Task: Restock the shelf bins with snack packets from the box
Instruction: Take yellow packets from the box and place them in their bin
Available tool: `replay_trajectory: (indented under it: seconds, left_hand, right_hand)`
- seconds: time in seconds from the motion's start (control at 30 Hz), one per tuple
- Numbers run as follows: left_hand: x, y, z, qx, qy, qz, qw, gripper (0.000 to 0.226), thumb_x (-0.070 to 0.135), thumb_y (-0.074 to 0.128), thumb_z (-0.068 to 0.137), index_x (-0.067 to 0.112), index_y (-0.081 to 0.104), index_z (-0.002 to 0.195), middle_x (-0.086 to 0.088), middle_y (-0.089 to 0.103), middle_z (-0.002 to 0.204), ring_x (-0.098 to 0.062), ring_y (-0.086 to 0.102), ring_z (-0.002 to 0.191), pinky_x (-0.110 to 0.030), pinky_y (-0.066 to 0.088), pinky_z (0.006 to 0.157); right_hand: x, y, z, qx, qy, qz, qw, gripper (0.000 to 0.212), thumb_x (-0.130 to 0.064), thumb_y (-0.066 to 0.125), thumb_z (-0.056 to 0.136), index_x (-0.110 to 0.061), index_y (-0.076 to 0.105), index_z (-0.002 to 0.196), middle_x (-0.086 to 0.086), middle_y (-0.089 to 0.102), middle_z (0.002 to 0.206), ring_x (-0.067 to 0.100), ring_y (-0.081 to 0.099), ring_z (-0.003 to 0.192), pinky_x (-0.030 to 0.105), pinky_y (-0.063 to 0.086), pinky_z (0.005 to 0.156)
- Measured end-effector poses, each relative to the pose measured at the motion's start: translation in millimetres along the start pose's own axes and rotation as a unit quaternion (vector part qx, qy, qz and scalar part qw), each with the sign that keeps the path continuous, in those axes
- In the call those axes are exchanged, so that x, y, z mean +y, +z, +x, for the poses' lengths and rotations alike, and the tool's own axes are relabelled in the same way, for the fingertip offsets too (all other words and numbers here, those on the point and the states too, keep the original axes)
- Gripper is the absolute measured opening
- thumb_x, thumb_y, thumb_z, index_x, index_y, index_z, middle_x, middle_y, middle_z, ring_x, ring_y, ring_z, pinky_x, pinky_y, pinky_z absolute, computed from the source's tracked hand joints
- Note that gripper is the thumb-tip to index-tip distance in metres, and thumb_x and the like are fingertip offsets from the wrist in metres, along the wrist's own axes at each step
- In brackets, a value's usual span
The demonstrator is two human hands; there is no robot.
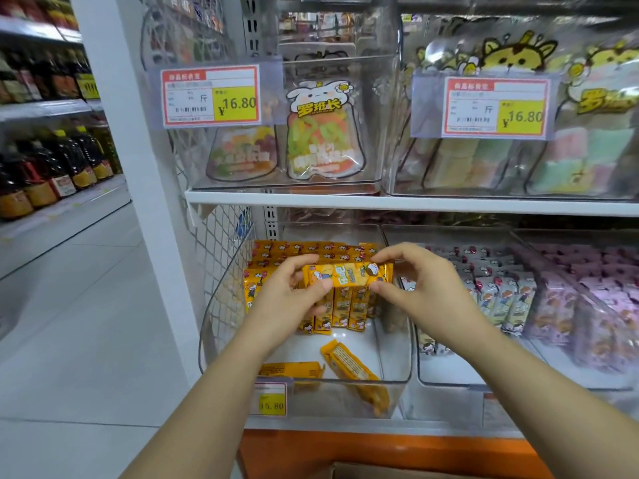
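- My left hand (290, 295) and right hand (422, 285) each pinch one end of a yellow snack packet (345, 276), holding it level.
- It hangs over the clear bin (377, 344), just above rows of upright yellow packets (345, 311).
- At 6 o'clock from it, two loose packets (349, 364) lie flat on the bin floor.
- At 7 o'clock, the bin's price tag (271, 399) reads "15.80".
- At 12 o'clock, a rabbit pouch (323, 133) reads "罗班长"; at 11 o'clock, an upper tag (211, 95) reads "¥16.80".

Bright, soft-focused, wide-angle edge warp
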State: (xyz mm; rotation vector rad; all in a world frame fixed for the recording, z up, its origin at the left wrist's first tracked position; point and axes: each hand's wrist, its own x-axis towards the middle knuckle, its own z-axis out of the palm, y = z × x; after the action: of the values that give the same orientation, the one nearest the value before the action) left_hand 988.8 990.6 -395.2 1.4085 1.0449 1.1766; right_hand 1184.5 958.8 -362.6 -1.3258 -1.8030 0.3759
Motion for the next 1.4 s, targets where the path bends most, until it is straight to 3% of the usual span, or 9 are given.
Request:
replay_trajectory:
  seconds: [0.17,0.47,0.6,0.67,0.73,0.83,1.07,1.27,1.4]
  left_hand:
    - [7,14,13,0.018,-0.003,-0.142,0.99,0.04,0.006,0.062,0.089,0.031,0.049,0.118,0.001,0.066,0.115,-0.011,0.066,0.101,-0.03,0.056,0.079]
    - [20,40,27,-0.1,0.119,0.145,0.977,0.042,0.006,0.073,0.08,0.037,0.056,0.102,0.007,0.068,0.08,-0.009,0.068,0.074,-0.024,0.054,0.072]
    - [18,39,38,-0.142,0.096,0.141,0.975,0.048,0.003,0.073,0.079,0.04,0.052,0.103,0.005,0.068,0.09,-0.01,0.069,0.086,-0.029,0.056,0.083]
    - [11,31,47,-0.132,0.086,0.135,0.978,0.05,0.006,0.073,0.08,0.042,0.05,0.104,0.004,0.065,0.107,-0.009,0.067,0.096,-0.027,0.054,0.085]
    - [0,25,61,-0.097,0.103,0.252,0.957,0.041,0.015,0.072,0.083,0.039,0.052,0.11,0.007,0.06,0.122,-0.009,0.061,0.106,-0.028,0.05,0.091]
    - [-16,28,75,-0.109,0.091,0.445,0.884,0.039,0.027,0.067,0.088,0.031,0.055,0.125,0.007,0.054,0.132,-0.013,0.051,0.118,-0.024,0.041,0.097]
    - [-30,41,89,-0.114,0.139,0.594,0.784,0.04,0.043,0.06,0.089,0.031,0.056,0.127,0.002,0.05,0.13,-0.021,0.044,0.122,-0.032,0.037,0.098]
    - [-35,30,85,-0.1,0.15,0.6,0.78,0.039,0.045,0.058,0.089,0.036,0.056,0.127,0.007,0.049,0.132,-0.019,0.04,0.128,-0.035,0.033,0.105]
    - [-37,30,85,-0.097,0.151,0.595,0.784,0.04,0.045,0.058,0.089,0.036,0.055,0.128,0.007,0.049,0.135,-0.019,0.039,0.128,-0.036,0.031,0.107]
  right_hand:
    - [4,-6,4,-0.011,0.013,0.024,1.0,0.028,-0.018,0.078,0.076,-0.038,0.059,0.085,-0.015,0.065,0.095,-0.004,0.061,0.089,0.009,0.047,0.079]
    - [9,-11,20,-0.064,-0.003,0.002,0.998,0.049,-0.016,0.073,0.081,-0.029,0.056,0.125,-0.011,0.066,0.106,0.004,0.062,0.097,0.025,0.05,0.09]
    - [17,-13,25,-0.056,-0.003,0.002,0.998,0.043,-0.015,0.073,0.081,-0.035,0.056,0.115,0.003,0.07,0.098,0.014,0.064,0.089,0.025,0.05,0.082]
    - [21,-16,27,-0.034,-0.008,-0.016,0.999,0.037,-0.019,0.071,0.083,-0.034,0.058,0.115,-0.006,0.069,0.098,0.009,0.064,0.091,0.014,0.047,0.08]
    - [22,-18,30,-0.012,-0.008,-0.03,0.999,0.033,-0.022,0.069,0.085,-0.036,0.056,0.112,-0.019,0.064,0.097,0.001,0.062,0.093,0.007,0.044,0.08]
    - [25,-14,35,-0.016,-0.017,-0.052,0.998,0.031,-0.022,0.068,0.086,-0.032,0.059,0.114,-0.019,0.062,0.101,0.002,0.059,0.097,0.02,0.046,0.087]
    - [37,-2,43,-0.047,-0.025,-0.086,0.995,0.033,-0.017,0.067,0.086,-0.024,0.058,0.117,-0.008,0.064,0.107,0.007,0.058,0.098,0.023,0.044,0.085]
    - [49,11,51,-0.065,0.008,-0.111,0.992,0.031,-0.013,0.069,0.084,-0.018,0.052,0.109,0.002,0.063,0.103,0.019,0.06,0.094,0.038,0.05,0.084]
    - [50,10,65,-0.103,0.027,-0.205,0.973,0.028,-0.019,0.071,0.082,-0.015,0.06,0.107,0.002,0.062,0.11,0.02,0.057,0.101,0.032,0.045,0.086]
